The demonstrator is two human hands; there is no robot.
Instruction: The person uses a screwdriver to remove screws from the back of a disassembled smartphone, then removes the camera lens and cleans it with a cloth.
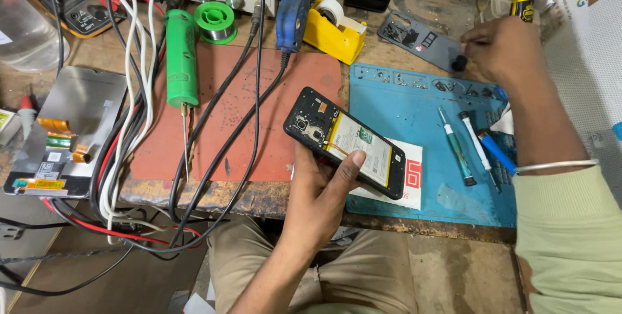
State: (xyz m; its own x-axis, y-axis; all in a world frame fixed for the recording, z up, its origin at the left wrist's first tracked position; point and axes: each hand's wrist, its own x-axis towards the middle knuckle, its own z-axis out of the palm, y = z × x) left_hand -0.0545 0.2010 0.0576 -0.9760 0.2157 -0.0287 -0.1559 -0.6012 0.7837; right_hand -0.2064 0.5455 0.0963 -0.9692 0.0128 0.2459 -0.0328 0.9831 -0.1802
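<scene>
My left hand [321,194] holds an opened black phone [343,141] with its back cover off, so the battery and camera module show; my thumb rests on the battery. It hovers over the front edge of the bench, between a red mat [220,113] and a blue mat [421,113]. My right hand [502,48] reaches to the far right, fingers pinched together at a small dark part [459,63] beside a grey phone back cover [418,39]. I cannot tell what the fingers grip.
Screwdrivers [457,149] and tweezers lie on the blue mat. A green soldering tool [181,58], solder spool [215,21], yellow tape dispenser [334,32], blue tool [293,6] and a tangle of cables [129,126] crowd the left. A detached screen panel [65,129] lies at far left.
</scene>
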